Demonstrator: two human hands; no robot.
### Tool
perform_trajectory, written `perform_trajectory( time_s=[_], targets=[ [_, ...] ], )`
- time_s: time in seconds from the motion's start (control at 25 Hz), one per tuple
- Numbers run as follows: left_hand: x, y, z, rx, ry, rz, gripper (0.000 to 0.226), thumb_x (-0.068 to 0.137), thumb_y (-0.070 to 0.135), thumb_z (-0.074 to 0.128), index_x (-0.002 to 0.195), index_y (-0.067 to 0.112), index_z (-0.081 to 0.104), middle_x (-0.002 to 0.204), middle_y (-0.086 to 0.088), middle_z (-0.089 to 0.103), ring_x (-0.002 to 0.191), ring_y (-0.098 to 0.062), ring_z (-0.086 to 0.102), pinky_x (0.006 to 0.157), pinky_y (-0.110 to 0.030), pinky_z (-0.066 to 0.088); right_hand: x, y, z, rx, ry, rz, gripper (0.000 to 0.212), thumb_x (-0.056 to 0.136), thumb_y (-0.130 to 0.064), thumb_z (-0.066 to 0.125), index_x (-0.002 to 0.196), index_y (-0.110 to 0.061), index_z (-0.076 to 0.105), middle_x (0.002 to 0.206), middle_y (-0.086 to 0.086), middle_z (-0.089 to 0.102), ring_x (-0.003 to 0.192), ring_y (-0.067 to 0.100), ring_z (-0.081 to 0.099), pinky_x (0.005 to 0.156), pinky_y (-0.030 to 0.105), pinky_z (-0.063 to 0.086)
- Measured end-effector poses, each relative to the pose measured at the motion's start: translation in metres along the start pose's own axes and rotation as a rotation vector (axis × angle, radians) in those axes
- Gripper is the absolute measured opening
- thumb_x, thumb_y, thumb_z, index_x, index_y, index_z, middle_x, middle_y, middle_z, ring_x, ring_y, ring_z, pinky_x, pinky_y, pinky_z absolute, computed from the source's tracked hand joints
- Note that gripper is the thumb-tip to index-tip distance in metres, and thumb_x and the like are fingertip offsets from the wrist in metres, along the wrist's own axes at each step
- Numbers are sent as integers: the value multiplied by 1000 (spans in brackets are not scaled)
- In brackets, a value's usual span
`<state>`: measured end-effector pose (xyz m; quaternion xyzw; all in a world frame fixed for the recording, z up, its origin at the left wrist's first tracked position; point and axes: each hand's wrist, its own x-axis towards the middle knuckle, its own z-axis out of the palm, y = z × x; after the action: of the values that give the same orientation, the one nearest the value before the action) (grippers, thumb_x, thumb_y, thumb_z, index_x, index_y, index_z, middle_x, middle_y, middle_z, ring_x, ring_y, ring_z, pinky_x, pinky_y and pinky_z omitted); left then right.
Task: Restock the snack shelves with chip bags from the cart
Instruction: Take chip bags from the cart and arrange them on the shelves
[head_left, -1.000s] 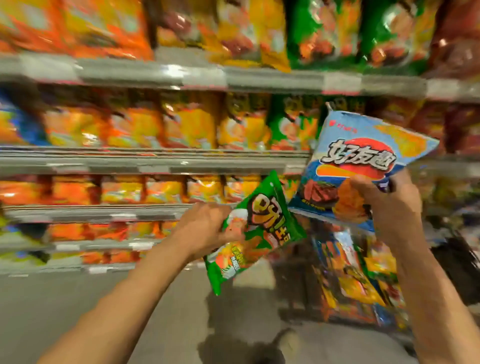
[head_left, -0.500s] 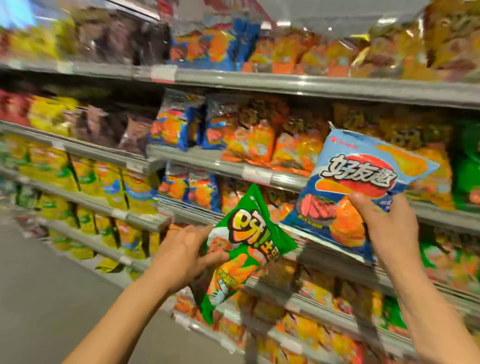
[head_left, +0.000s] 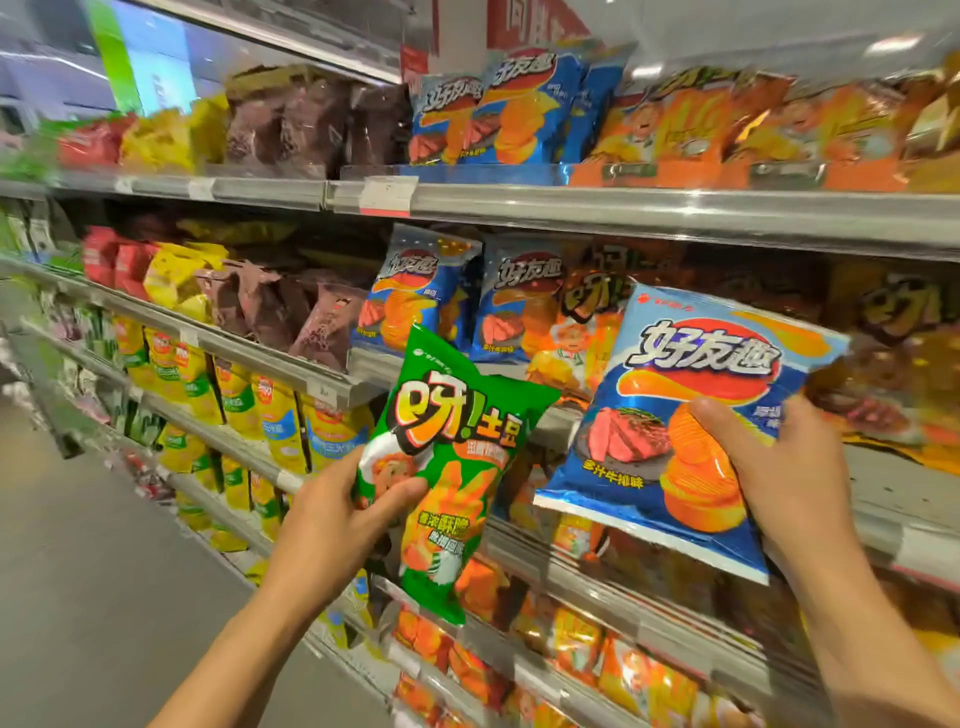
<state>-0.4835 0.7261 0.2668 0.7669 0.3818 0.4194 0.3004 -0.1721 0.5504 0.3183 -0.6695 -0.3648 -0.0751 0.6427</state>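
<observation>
My left hand (head_left: 332, 525) grips a green chip bag (head_left: 457, 457) by its left edge, held upright in front of the middle shelves. My right hand (head_left: 789, 467) holds a blue chip bag (head_left: 691, 395) by its right side, tilted slightly, in front of the second shelf. Matching blue bags (head_left: 415, 291) stand on the second shelf just left of and behind the held blue bag. More of the same blue bags (head_left: 498, 109) sit on the top shelf. The cart is out of view.
Grey metal shelf rails (head_left: 623, 213) run diagonally from left to right, packed with bags: brown bags (head_left: 291, 306), yellow bags (head_left: 270, 410), orange bags (head_left: 727, 119). The grey aisle floor (head_left: 104, 571) lies at lower left.
The view has swung up and left along the shelves, away from the cart. Both hands kept their bags and rose toward the upper shelves; blue bags on the shelves are now close.
</observation>
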Motion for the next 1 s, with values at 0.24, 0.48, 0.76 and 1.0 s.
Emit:
perform_trajectory(
  time_s=[0.24,0.48,0.76,1.0],
  targets=[
    [68,-8,32,-100,-32,-5,30,78,57,74,106,48,67,83,10,77,75,-12,73,72,-44,59,45,13,19,-67,-22,-26,69,68,-74,69,84,-8,57,80,15,68,63,23,56,59,46,48],
    [106,-21,53,-265,-60,-4,28,83,45,76,106,29,71,77,4,75,63,-12,66,60,-31,54,63,4,19,-97,-4,-40,39,74,-67,72,58,-44,45,49,-20,44,44,-1,35,39,22,28],
    [135,-51,59,-441,-167,-32,36,80,53,78,102,26,70,59,-1,55,44,-13,52,45,-25,47,65,6,31,72,-42,37,23,68,-59,76,84,-43,70,75,-22,74,59,-6,68,47,15,51],
    [145,-88,39,-523,-263,-6,30,77,54,76,101,37,72,66,-1,62,48,-9,53,48,-15,48,81,-12,73,129,21,113,78,63,-63,84,109,-3,65,99,5,71,84,19,65,71,39,53]
  ],
)
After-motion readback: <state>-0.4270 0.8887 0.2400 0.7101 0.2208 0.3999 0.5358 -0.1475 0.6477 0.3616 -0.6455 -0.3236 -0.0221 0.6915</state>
